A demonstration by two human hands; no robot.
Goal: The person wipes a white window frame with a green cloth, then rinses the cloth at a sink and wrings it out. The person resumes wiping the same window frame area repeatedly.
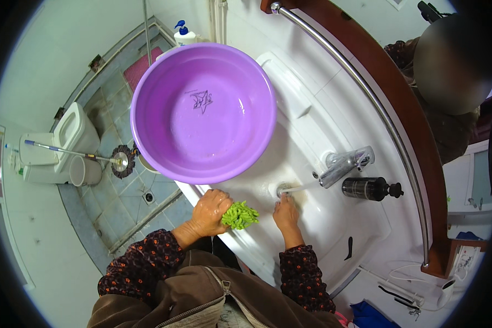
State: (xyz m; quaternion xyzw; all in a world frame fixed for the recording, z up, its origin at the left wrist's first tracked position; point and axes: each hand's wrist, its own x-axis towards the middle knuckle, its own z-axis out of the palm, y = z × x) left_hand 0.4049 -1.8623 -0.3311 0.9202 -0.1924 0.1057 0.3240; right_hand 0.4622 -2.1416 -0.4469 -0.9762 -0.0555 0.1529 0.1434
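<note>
My left hand (210,212) is closed around a bright green chenille cleaning cloth (240,215) with stubby noodle-like strands, bunched up over the near edge of the white sink (325,218). Down in the basin, my right hand (286,214) reaches to the drain (282,189), its fingers extended at the drain's near side. They hold nothing that I can see. A thin stream of water runs from the chrome faucet (344,165) toward the drain, just past my right fingertips. A large purple basin (208,117) rests across the sink's left part, with some wet drops inside.
A black pump bottle (370,189) lies or leans right of the faucet. Behind the purple basin is a white bottle with a blue pump (184,34). A metal rail (380,104) curves along the mirror. On the left floor are a toilet (76,131), bin (85,170) and mop (123,160).
</note>
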